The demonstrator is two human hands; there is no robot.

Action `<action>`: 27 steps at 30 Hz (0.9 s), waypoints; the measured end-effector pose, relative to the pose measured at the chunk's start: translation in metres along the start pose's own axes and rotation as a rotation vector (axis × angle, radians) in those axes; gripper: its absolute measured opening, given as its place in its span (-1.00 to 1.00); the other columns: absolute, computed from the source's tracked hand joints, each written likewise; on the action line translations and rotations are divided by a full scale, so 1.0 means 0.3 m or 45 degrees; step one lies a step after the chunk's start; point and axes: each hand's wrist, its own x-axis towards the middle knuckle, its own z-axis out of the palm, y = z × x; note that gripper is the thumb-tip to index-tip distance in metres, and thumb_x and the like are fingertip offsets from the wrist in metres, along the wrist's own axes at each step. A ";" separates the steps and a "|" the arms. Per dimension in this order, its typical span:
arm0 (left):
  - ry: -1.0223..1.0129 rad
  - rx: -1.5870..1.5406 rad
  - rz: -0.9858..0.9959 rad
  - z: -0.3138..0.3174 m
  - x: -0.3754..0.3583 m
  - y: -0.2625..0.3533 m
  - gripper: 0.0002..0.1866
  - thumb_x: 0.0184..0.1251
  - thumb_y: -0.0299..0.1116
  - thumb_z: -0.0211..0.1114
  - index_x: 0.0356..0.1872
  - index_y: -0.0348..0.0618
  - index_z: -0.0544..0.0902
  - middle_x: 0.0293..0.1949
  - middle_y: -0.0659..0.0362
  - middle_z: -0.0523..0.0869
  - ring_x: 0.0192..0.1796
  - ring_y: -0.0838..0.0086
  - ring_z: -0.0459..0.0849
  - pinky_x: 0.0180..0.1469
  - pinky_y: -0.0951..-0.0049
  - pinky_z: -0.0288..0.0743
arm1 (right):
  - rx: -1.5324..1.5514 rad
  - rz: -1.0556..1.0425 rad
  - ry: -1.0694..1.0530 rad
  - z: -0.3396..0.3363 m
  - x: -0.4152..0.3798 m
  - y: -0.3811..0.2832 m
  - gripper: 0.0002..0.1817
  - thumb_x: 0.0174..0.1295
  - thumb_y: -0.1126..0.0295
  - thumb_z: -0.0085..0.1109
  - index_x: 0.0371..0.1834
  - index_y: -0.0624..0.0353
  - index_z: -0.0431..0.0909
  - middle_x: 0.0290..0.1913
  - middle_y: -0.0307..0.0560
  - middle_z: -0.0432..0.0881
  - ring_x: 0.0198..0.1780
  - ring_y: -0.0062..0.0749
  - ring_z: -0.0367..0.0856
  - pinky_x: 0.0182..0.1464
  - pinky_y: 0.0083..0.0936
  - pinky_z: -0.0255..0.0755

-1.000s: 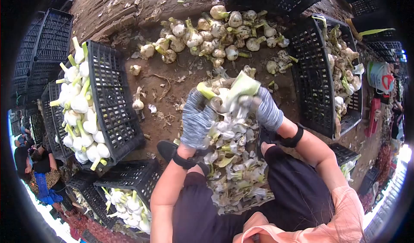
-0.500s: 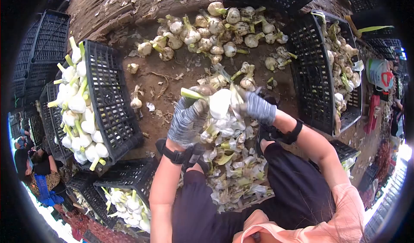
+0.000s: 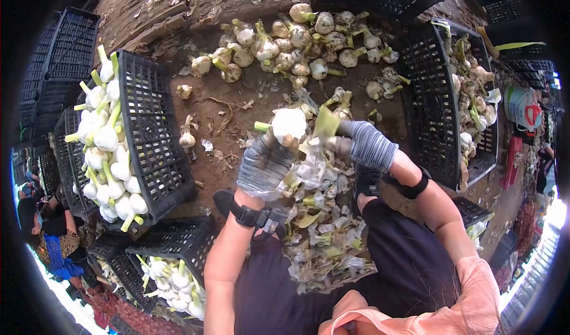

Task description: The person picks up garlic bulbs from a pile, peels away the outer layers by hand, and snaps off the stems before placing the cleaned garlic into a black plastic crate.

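Note:
A white garlic bulb [image 3: 289, 125] with a short green stem sits in my left hand [image 3: 265, 164], which wears a striped grey glove and has its fingers closed round it. My right hand [image 3: 369, 146], gloved alike, pinches a strip of yellowish garlic skin [image 3: 326, 123] just right of the bulb, apart from it. Beneath both hands a heap of peeled garlic skins [image 3: 323, 234] lies between my legs. Ahead on the ground is a pile of dirty, unpeeled garlic bulbs [image 3: 297, 38].
To the left stands a black crate [image 3: 151, 133] with clean white garlic [image 3: 107, 139]. Another crate [image 3: 172, 240] of clean garlic is at lower left. On the right a tilted crate [image 3: 430, 97] holds unpeeled bulbs. A white bucket [image 3: 521, 106] stands beyond it. Another person [image 3: 53, 234] is at far left.
My right hand has pulled away from the bulb to the right, with a strip of skin in its fingers. The bulb in my left hand has shifted slightly left and up.

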 end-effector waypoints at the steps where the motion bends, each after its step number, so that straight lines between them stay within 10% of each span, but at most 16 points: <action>1: 0.013 -0.005 0.010 0.005 0.001 -0.009 -0.60 0.25 -0.33 0.20 0.07 -0.29 0.45 0.04 0.03 0.56 0.08 0.28 0.53 0.17 0.28 0.42 | 0.394 0.088 0.036 -0.005 0.007 -0.019 -0.48 0.17 -0.05 0.05 -0.07 0.20 0.47 -0.32 0.19 0.60 -0.26 0.09 0.58 -0.20 -0.20 0.46; 8: 0.148 0.205 0.232 0.053 -0.007 -0.049 -0.68 0.31 -0.35 0.15 0.04 -0.25 0.49 0.01 0.07 0.58 0.07 0.33 0.55 0.14 0.34 0.46 | -0.413 0.202 -0.079 -0.003 0.012 -0.086 -0.45 0.14 -0.03 0.11 -0.14 0.32 0.43 -0.39 0.23 0.59 -0.30 0.08 0.59 -0.21 -0.20 0.46; 12: 0.226 0.388 0.271 0.068 -0.014 -0.064 -0.68 0.31 -0.33 0.15 0.03 -0.23 0.49 -0.01 0.11 0.59 0.02 0.39 0.57 0.10 0.40 0.48 | 0.380 0.074 0.435 0.027 0.030 -0.093 -0.40 0.11 -0.01 0.18 -0.09 0.36 0.33 -0.40 0.18 0.57 -0.38 -0.10 0.62 -0.30 -0.24 0.50; 14: 0.276 0.448 0.310 0.095 -0.018 -0.087 -0.70 0.33 -0.34 0.13 0.03 -0.23 0.49 -0.04 0.14 0.59 -0.04 0.44 0.59 0.05 0.46 0.50 | 0.587 0.248 0.277 0.009 0.030 -0.142 -0.49 0.17 0.09 0.17 -0.11 0.35 0.31 -0.40 0.06 0.54 -0.52 -0.41 0.57 -0.55 -0.53 0.50; 19: 0.324 0.398 0.316 0.097 -0.018 -0.099 -0.72 0.34 -0.36 0.11 0.01 -0.22 0.49 -0.07 0.14 0.60 -0.04 0.44 0.58 0.04 0.45 0.50 | 1.217 0.087 0.243 0.066 0.056 -0.110 -0.55 0.22 0.13 0.13 -0.13 0.37 0.34 -0.33 0.00 0.52 -0.40 -0.45 0.59 -0.46 -0.53 0.56; 24: 0.309 0.372 0.277 0.061 -0.021 -0.094 -0.74 0.35 -0.37 0.08 0.01 -0.22 0.49 -0.07 0.13 0.59 -0.03 0.41 0.58 0.07 0.40 0.47 | 1.397 0.282 0.078 0.041 0.028 -0.087 -0.48 0.23 0.12 0.11 0.04 0.35 0.33 -0.20 -0.11 0.51 -0.22 -0.49 0.55 -0.35 -0.53 0.61; 26: 0.296 0.355 0.264 0.076 -0.016 -0.102 -0.75 0.35 -0.37 0.08 0.00 -0.21 0.49 -0.07 0.13 0.59 -0.04 0.42 0.58 0.07 0.40 0.48 | 0.700 -0.310 0.270 0.036 0.024 -0.070 -0.49 0.23 0.09 0.11 0.00 0.34 0.35 -0.22 -0.07 0.50 -0.28 -0.49 0.57 -0.40 -0.51 0.61; 27: 0.306 0.433 0.309 0.098 -0.010 -0.115 -0.80 0.35 -0.35 0.11 -0.08 -0.21 0.50 -0.16 0.17 0.59 -0.14 0.48 0.58 -0.03 0.47 0.50 | 1.121 0.001 0.250 0.036 0.022 -0.086 -0.50 0.20 0.09 0.15 -0.06 0.36 0.37 -0.29 -0.06 0.53 -0.36 -0.51 0.59 -0.47 -0.56 0.57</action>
